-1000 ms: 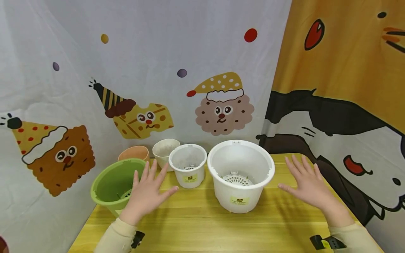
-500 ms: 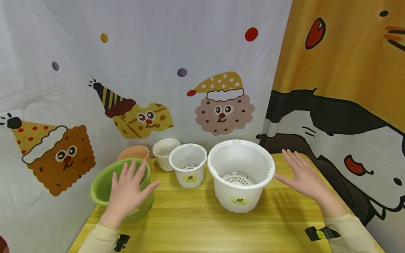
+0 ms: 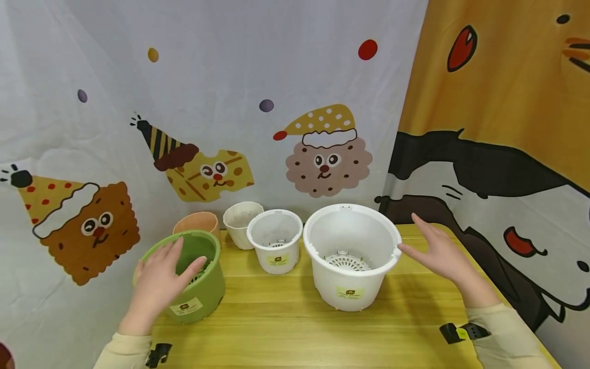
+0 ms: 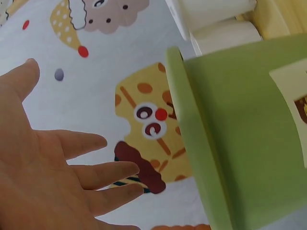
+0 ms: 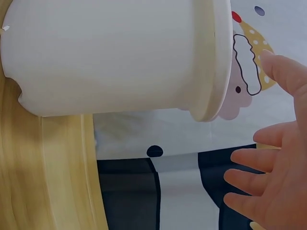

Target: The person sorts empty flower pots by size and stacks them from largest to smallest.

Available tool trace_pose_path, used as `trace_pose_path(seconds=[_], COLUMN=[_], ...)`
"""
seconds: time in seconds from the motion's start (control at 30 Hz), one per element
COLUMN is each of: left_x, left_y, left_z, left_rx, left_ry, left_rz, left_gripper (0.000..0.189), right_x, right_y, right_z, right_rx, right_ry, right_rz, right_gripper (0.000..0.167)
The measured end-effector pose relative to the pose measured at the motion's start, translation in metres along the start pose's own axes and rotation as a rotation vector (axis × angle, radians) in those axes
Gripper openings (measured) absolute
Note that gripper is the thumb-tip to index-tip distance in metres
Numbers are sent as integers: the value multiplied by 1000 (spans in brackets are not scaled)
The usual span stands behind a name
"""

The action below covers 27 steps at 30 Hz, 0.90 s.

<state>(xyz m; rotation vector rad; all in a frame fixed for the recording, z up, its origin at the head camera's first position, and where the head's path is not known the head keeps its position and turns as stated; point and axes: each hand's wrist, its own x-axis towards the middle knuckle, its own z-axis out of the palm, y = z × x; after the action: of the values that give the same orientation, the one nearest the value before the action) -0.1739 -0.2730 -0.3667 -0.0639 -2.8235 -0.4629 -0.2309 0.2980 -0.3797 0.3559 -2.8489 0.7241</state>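
My left hand (image 3: 159, 282) hovers over the left side of a green plastic flowerpot (image 3: 207, 287), fingers spread and nothing held. In the left wrist view its fingers (image 4: 108, 170) stand apart from the pot's rim (image 4: 192, 139). On the right, my right hand (image 3: 442, 256) is beside a large white flowerpot (image 3: 345, 287), its thumb tip close to the rim. The right wrist view shows a gap between those loosely extended fingers (image 5: 252, 182) and the white pot's rim (image 5: 213, 62). Both pots stand upright and have slotted bottoms.
Between them stands a smaller white flowerpot (image 3: 276, 259). Behind it are a cream pot (image 3: 237, 230) and an orange pot (image 3: 198, 223), partly hidden by the green one. All are on a wooden table (image 3: 276, 333) against a printed cloth backdrop (image 3: 258, 61).
My left hand has moved left, from the green pot's right side to over its left side. My right hand has shifted slightly left, nearer the large white pot's rim. The pots stay put.
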Motion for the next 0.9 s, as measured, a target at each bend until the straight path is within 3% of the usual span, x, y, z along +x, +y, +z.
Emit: trace_pose_path(seconds=[0.23,0.67,0.9], left_x=[0,-2,-1], left_y=[-16,-49,-68], left_z=[-3,-13,-13], left_rx=[-12,-2,13], left_ry=[21,-55,-43], left_rz=[-34,-161,-211], left_gripper=[86,90,91], right_x=[5,21,27], right_y=[1,5,7], right_z=[2,9,11], right_rx=[45,130,157], right_ry=[-14,-45,-80], right_rz=[24,62,81], right_gripper=[93,83,78])
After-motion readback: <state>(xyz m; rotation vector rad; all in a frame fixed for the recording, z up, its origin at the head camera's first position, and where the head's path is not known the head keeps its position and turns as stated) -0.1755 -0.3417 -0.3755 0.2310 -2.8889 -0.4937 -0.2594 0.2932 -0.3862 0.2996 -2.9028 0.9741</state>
